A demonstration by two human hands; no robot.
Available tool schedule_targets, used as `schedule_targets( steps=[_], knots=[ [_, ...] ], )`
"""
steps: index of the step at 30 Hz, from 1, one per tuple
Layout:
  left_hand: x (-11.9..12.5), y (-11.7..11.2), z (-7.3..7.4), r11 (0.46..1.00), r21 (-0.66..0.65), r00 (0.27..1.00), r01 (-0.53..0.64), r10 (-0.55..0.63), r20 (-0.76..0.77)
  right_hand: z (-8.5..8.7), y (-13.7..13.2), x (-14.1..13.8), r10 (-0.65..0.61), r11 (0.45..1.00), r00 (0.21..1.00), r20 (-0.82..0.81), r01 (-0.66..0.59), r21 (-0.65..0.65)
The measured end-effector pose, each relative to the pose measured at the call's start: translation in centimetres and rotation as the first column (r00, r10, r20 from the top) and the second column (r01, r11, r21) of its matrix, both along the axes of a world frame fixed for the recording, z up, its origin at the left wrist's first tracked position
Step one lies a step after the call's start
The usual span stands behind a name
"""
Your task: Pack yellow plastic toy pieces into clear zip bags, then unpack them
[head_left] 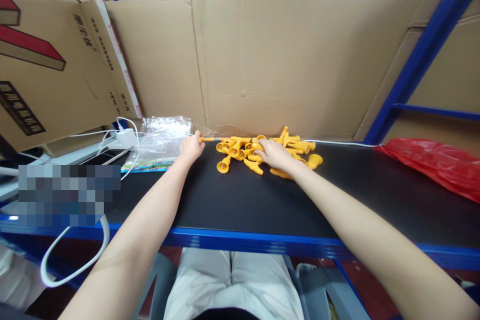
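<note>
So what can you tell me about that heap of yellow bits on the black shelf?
The heap of yellow pieces is a jumble of glossy, plastic-looking parts, each a short stem flaring to a round cup, lying every way. It sits at the back of the black shelf, near the cardboard wall. The right hand rests on its middle; a thin orange stick in the left hand reaches its left edge.

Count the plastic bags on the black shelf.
2: a clear plastic bag at the left, beside the left hand, and a red plastic bag at the far right. Others may lie out of view.
</note>
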State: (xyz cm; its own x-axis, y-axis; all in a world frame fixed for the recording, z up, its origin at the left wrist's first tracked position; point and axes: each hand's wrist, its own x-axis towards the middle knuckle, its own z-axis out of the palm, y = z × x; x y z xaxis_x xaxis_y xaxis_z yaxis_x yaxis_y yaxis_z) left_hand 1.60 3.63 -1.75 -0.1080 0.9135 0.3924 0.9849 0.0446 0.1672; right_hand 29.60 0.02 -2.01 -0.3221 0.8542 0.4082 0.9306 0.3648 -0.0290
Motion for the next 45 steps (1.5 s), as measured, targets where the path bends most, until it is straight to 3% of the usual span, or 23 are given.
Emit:
schedule_targets(
  steps=[13, 21, 29, 33, 40, 45],
  knots=[
    [-1.7, 1.5, -1.4, 0.982, -0.188, 1.0, 0.019, -0.021, -0.009, -0.2, 0.3, 0.2, 0.004, 1.0, 1.0, 0.011, -0.004, 0.024],
    [-2.2, 1.7, -1.7, 0.989, -0.147, 0.998, -0.007, -0.003, -0.066, 0.0, 0.0, 0.0, 0.0, 1.0, 1.0, 0.006, 0.0, 0.01],
    [-1.5, 0.8, -1.1, 0.993, -0.04, 0.991, -0.107, 0.103, -0.09, 0.3, -0.3, -0.1, 0.0, 1.0, 1.0, -0.002, 0.0, -0.005],
    [-1.2, 1.1, -1.1, 0.991, -0.11, 0.993, -0.076, 0.066, -0.097, 0.2, -0.2, -0.1, -0.003, 1.0, 1.0, -0.001, 0.003, -0.008],
    [-1.5, 2.6, -2.3, 0.971, -0.233, 0.998, 0.056, -0.046, 0.046, 0.1, 0.0, 0.0, -0.01, 1.0, 1.0, 0.0, 0.01, -0.011],
    [-0.7, 2.4, -2.6, 0.934, -0.353, 0.996, 0.058, -0.081, -0.049, 0.2, -0.2, -0.1, -0.008, 1.0, 1.0, 0.016, 0.009, -0.018]
  ],
)
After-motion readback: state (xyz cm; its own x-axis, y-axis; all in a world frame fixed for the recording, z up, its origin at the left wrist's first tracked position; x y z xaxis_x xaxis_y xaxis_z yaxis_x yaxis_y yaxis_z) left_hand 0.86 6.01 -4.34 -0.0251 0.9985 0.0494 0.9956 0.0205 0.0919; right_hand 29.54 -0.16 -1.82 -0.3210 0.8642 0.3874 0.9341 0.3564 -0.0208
